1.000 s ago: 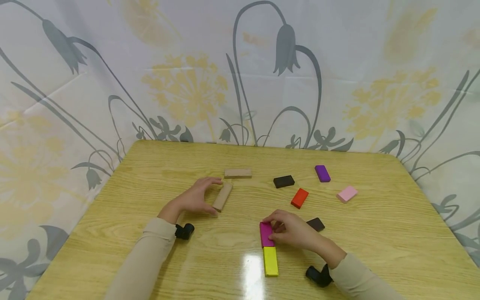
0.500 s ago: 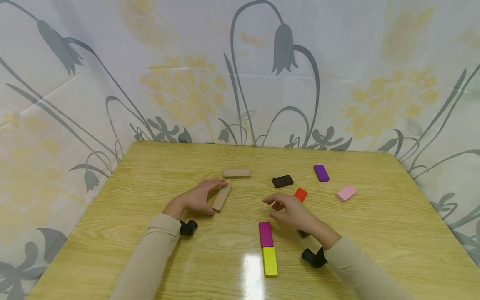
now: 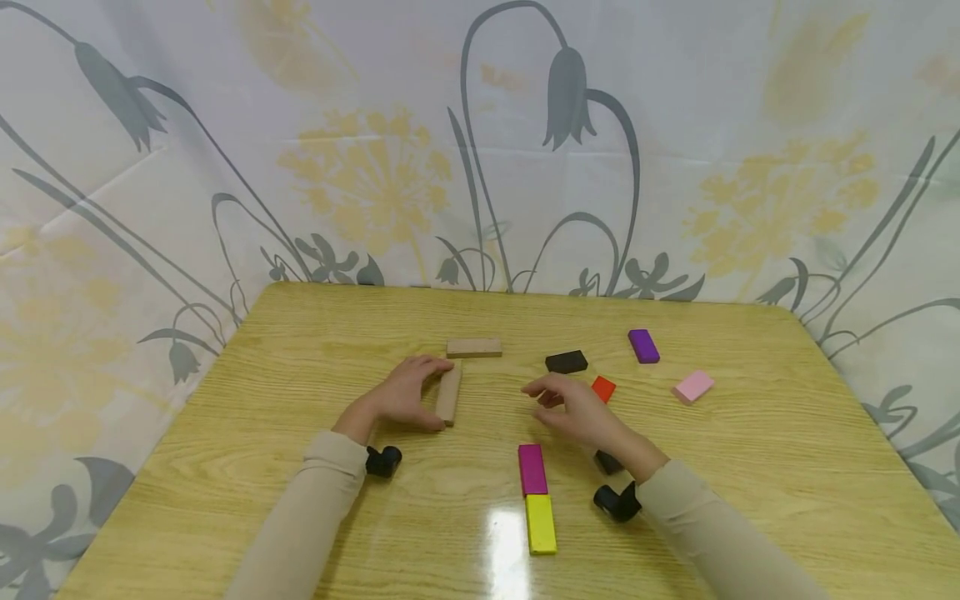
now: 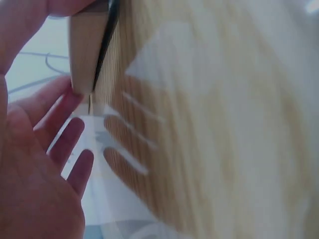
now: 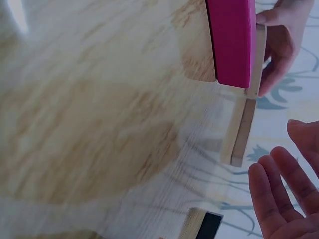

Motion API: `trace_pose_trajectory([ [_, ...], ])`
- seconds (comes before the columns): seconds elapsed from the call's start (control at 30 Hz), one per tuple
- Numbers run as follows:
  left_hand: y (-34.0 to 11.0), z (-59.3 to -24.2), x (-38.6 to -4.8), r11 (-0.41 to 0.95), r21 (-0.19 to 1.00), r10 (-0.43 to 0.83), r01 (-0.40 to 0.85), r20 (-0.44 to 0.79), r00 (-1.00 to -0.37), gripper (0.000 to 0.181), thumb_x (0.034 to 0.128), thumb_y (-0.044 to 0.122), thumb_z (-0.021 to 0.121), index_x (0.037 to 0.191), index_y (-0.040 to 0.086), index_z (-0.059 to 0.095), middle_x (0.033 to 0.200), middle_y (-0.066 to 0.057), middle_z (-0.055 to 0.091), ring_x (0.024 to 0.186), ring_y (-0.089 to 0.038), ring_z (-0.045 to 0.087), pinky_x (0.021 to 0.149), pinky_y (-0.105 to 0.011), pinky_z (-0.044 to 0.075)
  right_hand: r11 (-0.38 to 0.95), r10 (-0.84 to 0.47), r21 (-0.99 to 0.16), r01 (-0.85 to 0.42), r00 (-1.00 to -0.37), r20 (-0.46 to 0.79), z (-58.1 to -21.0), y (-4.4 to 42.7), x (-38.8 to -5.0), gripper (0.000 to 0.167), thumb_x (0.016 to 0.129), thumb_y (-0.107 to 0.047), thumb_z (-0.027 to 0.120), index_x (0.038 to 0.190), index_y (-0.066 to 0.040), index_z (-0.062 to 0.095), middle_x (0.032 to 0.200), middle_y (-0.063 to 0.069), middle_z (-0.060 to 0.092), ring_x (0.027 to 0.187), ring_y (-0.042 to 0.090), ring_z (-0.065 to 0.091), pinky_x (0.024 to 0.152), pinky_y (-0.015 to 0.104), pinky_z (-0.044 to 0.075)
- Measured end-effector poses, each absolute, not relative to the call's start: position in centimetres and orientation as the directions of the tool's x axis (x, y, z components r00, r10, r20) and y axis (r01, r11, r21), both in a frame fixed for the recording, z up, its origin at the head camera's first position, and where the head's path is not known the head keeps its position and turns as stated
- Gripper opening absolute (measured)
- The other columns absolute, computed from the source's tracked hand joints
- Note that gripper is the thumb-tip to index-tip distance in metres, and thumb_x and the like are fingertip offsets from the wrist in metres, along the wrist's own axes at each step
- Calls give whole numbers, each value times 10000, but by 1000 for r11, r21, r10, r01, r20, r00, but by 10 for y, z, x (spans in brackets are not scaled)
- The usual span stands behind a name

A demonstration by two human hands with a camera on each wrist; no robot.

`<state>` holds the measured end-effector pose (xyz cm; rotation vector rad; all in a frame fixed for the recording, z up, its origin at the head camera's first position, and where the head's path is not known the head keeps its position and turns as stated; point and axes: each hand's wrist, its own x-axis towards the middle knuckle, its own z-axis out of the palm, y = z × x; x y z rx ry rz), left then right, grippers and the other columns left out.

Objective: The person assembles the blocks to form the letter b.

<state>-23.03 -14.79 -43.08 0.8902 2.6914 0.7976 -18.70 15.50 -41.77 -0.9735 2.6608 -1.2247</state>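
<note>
Your right hand (image 3: 581, 408) has left the magenta block (image 3: 533, 471) and moved farther up the desk (image 3: 300, 333) since 1 second ago, while the wooden block (image 3: 448, 393) has turned to point more nearly straight away from you. Your left hand (image 3: 405, 393) pinches that block by its ends, just on your side of the sideways wooden block (image 3: 474, 347). Your right hand holds nothing, its fingers loose, partly hiding the red block (image 3: 603, 388). Magenta touches the yellow block (image 3: 541, 525) end to end.
</note>
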Motion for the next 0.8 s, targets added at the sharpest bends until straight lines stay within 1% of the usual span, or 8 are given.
trace_pose_trajectory([
  [0.2,-139,-427,-226,691,578,535,435,-4,-845,811,667,306,794,1358,64,444,1308,-127,428,1230,-342,349,1005,-511,277,491,-536,-707,-509,-816,215,-418,152,-192,282,838,34,641,1118,51,605,1054,176,604,901,285,600,801,391,498],
  [0.3,-136,-425,-224,691,594,509,412,5,-861,815,668,304,807,1356,64,444,1327,-139,410,1250,-354,328,1007,-529,267,483,-523,-724,-493,-825,213,-416,149,-196,278,843,43,629,1120,55,606,1054,182,598,914,292,595,813,403,493],
  [0.4,-132,-425,-221,693,599,493,401,13,-870,821,670,302,816,1359,63,439,1344,-146,396,1268,-358,309,1010,-537,262,486,-506,-733,-475,-837,207,-415,146,-199,277,847,50,617,1124,56,605,1068,196,594,941,314,589,829,413,487],
  [0.53,-128,-425,-216,690,609,479,391,21,-877,843,666,301,824,1366,51,427,1348,-147,388,1271,-353,307,1013,-536,260,519,-479,-722,-458,-855,198,-414,142,-207,278,852,38,620,1130,38,615,1091,165,607,975,306,588,841,395,485],
  [0.8,-123,-430,-211,701,599,464,387,28,-885,851,687,340,807,1385,59,408,1374,-146,366,1274,-357,306,1003,-542,269,526,-479,-719,-453,-857,189,-418,127,-225,272,878,38,578,1147,46,612,1123,161,602,1043,330,563,869,380,472],
])
